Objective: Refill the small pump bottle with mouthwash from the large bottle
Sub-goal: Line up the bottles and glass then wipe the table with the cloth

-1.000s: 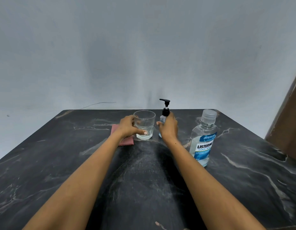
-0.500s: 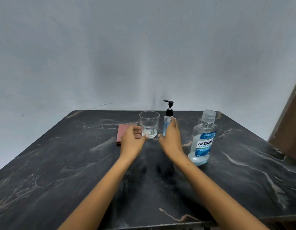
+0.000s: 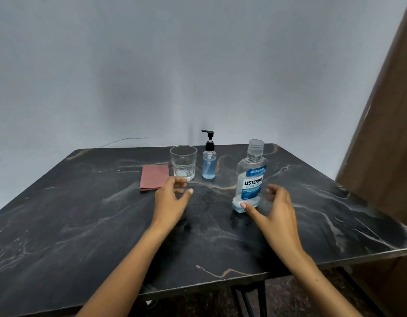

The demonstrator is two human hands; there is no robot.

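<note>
Step in hand, as judged: reach for the supply bottle; no pouring has begun. The Listerine mouthwash bottle [image 3: 251, 179] stands upright and capped at 1 o'clock from table centre. The right hand [image 3: 276, 210], fingers spread and holding nothing, is just beside the bottle's base; contact cannot be confirmed. The small pump bottle [image 3: 209, 162], pump fitted and holding blue liquid, stands at 12 o'clock, right of the drinking glass [image 3: 183, 162]. The left hand [image 3: 171, 197] hovers relaxed and empty. Next: grip the large bottle and unscrew both closures.
</note>
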